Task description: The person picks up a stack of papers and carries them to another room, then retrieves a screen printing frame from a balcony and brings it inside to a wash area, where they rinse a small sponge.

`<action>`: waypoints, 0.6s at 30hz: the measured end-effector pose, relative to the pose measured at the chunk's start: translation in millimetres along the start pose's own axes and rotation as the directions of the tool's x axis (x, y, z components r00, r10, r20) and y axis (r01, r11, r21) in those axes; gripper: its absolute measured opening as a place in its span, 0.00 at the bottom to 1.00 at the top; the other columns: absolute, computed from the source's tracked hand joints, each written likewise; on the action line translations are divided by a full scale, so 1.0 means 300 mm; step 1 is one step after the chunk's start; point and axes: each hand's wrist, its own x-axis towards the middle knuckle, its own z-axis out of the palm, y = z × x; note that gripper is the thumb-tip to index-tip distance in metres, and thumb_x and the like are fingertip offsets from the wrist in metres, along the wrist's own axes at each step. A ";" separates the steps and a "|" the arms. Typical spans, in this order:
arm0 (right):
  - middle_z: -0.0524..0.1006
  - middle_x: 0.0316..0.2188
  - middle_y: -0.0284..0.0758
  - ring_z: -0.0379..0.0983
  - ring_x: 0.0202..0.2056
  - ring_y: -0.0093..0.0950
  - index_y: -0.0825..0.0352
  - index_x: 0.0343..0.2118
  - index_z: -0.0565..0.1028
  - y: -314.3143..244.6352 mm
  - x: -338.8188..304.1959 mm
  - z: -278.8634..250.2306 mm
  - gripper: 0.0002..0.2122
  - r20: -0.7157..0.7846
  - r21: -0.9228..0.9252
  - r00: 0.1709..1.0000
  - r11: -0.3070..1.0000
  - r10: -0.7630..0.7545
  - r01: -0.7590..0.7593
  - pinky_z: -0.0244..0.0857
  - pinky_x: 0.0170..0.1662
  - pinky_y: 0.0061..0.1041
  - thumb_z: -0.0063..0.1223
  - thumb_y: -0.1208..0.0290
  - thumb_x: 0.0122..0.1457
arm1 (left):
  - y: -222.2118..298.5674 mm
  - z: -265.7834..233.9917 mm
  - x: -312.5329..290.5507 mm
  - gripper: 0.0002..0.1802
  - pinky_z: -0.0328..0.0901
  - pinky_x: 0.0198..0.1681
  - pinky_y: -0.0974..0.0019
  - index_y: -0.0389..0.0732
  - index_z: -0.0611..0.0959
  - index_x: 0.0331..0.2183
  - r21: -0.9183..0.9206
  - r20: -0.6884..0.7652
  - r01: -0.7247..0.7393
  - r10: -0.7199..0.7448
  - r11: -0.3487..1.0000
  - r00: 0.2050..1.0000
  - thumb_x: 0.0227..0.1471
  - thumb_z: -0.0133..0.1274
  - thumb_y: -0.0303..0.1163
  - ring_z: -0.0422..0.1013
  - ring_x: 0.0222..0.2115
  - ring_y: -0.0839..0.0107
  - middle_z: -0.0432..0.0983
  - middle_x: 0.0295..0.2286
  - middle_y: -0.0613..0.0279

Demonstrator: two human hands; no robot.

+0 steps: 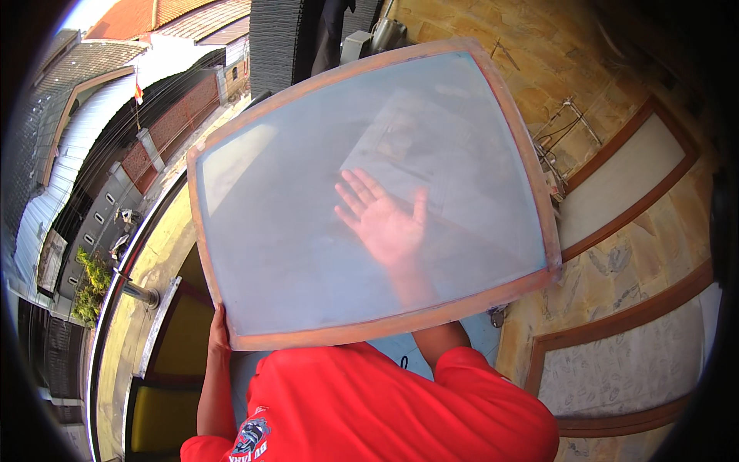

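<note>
Right hand (381,219) spread wide, nothing held, palm toward far side of framed mesh screen (285,231); contact unclear. Left hand (219,329) grips frame near lower-left corner. Screen before torso, long axis left-right, right end higher.

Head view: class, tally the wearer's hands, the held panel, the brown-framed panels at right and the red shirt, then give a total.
Hands: 2
Held panel: 1
Brown-framed panels at right: 2
Red shirt: 1
Total: 6

Right hand (385,227) behind framed screen (285,223)
</note>
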 end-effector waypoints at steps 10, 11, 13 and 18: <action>0.45 0.58 0.40 0.38 0.59 0.35 0.70 0.57 0.45 -0.127 0.116 0.057 0.46 0.079 -0.088 0.943 0.940 -0.323 0.329 0.35 0.59 0.40 0.36 0.33 0.44 | -0.001 -0.095 -0.094 0.30 0.58 0.49 0.62 0.39 0.64 0.51 -0.049 -0.074 -0.111 0.107 0.993 0.991 0.53 0.38 0.51 0.63 0.45 0.65 0.64 0.47 0.58; 0.46 0.58 0.40 0.38 0.59 0.34 0.70 0.57 0.45 -0.116 0.109 0.046 0.46 0.074 -0.092 0.950 0.946 -0.304 0.310 0.35 0.59 0.40 0.35 0.33 0.45 | -0.015 -0.087 -0.073 0.30 0.58 0.49 0.63 0.39 0.64 0.51 -0.062 -0.053 -0.093 0.089 0.994 0.995 0.53 0.38 0.51 0.63 0.45 0.65 0.64 0.47 0.58; 0.45 0.59 0.40 0.38 0.59 0.36 0.70 0.57 0.45 -0.004 0.138 0.018 0.45 0.078 -0.030 0.985 0.988 -0.151 0.154 0.34 0.59 0.40 0.30 0.33 0.47 | -0.006 -0.110 -0.092 0.31 0.58 0.49 0.63 0.39 0.64 0.51 -0.064 -0.082 -0.104 0.098 0.993 0.992 0.53 0.38 0.51 0.63 0.45 0.65 0.64 0.47 0.58; 0.47 0.58 0.40 0.40 0.59 0.35 0.70 0.57 0.47 0.155 0.148 -0.013 0.45 0.090 -0.004 0.975 0.979 0.204 -0.204 0.35 0.59 0.37 0.26 0.31 0.47 | 0.018 -0.130 -0.125 0.31 0.58 0.49 0.63 0.39 0.64 0.50 -0.067 -0.087 -0.121 0.115 0.990 0.990 0.52 0.39 0.52 0.64 0.45 0.66 0.65 0.47 0.58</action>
